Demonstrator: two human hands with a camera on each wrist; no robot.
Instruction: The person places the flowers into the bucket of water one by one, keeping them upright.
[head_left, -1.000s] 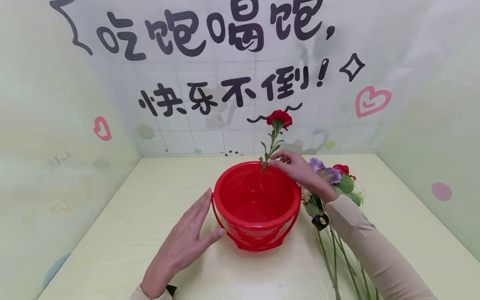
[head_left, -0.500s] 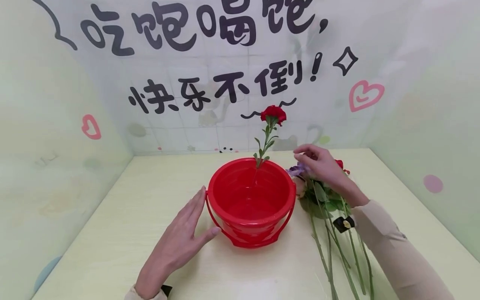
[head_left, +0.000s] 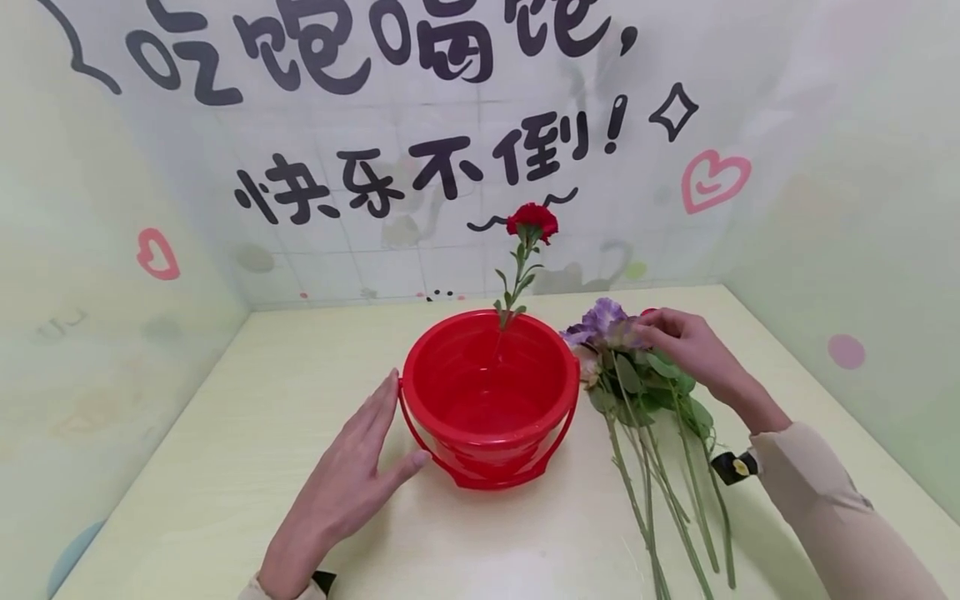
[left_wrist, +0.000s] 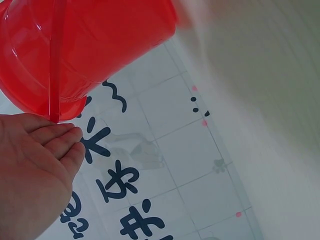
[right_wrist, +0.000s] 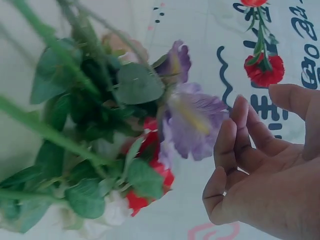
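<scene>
A red plastic bucket (head_left: 495, 467) stands upright in the head view, its handle (head_left: 561, 446) folded down. One red carnation (head_left: 533, 222) leans inside it against the far rim. My left hand (head_left: 337, 492) has its fingers straight, with the fingertips at the bucket's left side by the handle joint. The left wrist view shows those fingers (left_wrist: 55, 135) touching near the handle. My right hand (head_left: 693, 354) is over the heads of several flowers lying right of the bucket, beside a purple flower (head_left: 602, 319). In the right wrist view its loosely bent fingers (right_wrist: 227, 145) hold nothing.
Green stems (head_left: 693, 517) of the loose flowers point toward the table's front. Among them are a pale pink bloom (head_left: 587, 365), red petals (right_wrist: 165, 182) and a whitish bloom (right_wrist: 107, 217). A printed backdrop (head_left: 360, 275) closes off the back and sides of the table (head_left: 300, 367).
My right hand has let go of the carnation, which stays leaning in the bucket, and has moved right to the loose flowers. My left hand stays at the bucket. The view has shifted slightly.
</scene>
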